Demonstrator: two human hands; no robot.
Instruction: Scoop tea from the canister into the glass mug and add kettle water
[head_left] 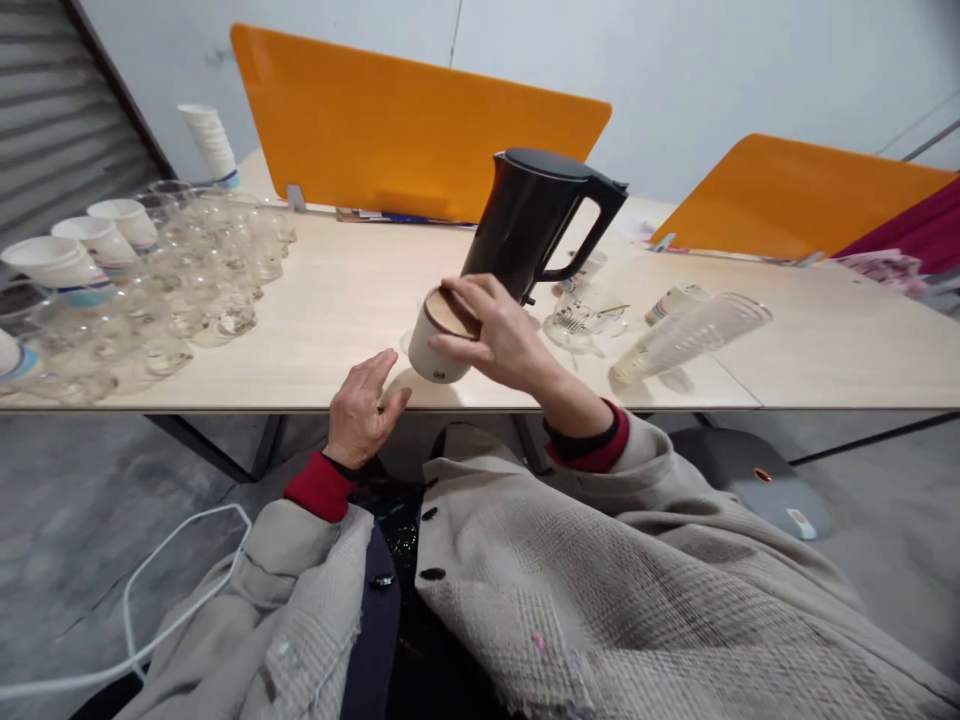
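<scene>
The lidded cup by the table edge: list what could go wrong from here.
1. The cream cup, tilted in the right hand near the table edge, may slip off.
2. Its wooden lid might come loose.
3. The black kettle stands just behind; the hand could knock it.

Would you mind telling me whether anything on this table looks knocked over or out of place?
Yes: a stack of clear plastic cups lies on its side on the table, right of the black kettle, unlike the upright cups at left.
</scene>
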